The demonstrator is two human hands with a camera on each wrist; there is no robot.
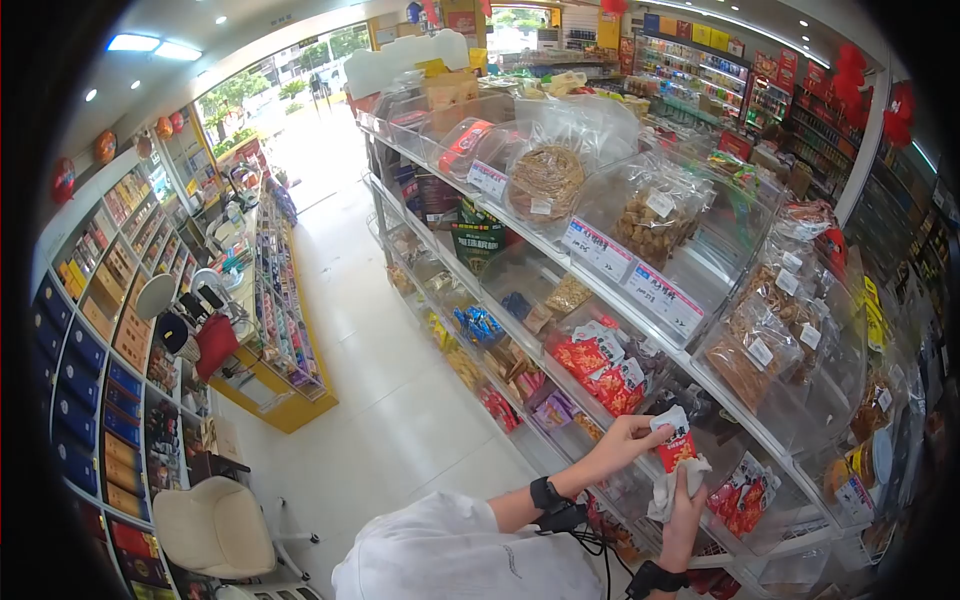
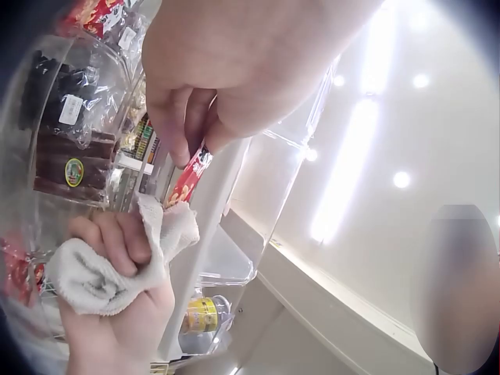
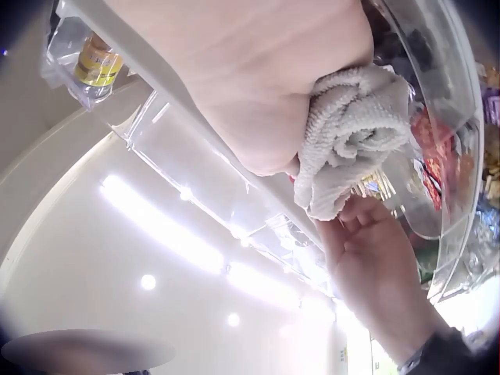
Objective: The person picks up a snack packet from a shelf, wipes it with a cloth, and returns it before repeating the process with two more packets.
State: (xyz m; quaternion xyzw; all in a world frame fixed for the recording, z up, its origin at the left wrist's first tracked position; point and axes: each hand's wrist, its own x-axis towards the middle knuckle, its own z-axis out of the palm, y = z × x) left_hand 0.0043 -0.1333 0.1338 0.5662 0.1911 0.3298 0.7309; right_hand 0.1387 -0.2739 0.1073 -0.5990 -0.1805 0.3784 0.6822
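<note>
A small red snack packet with a white top [image 1: 676, 446] is held up in front of the shelf bins. My left hand [image 1: 632, 442] pinches it near its upper end. Below it, my right hand [image 1: 684, 510] grips a white cloth [image 1: 661, 495], which laps against the packet's lower part. In the left wrist view, the packet [image 2: 187, 181] runs from the left fingertips down to the cloth [image 2: 101, 275], bunched in the right fingers. The right wrist view shows the cloth [image 3: 355, 133] folded thickly under the right hand [image 3: 258, 70], mostly hiding the packet; the left hand [image 3: 375, 254] is beyond.
Tiered shelves carry clear bins of packaged snacks, among them red packets [image 1: 603, 370] left of my hands and more red packets [image 1: 743, 497] to their right. Price labels [image 1: 600, 248] line the upper shelf edge. A cream chair [image 1: 215, 525] and a yellow-based counter [image 1: 290, 400] stand across the aisle.
</note>
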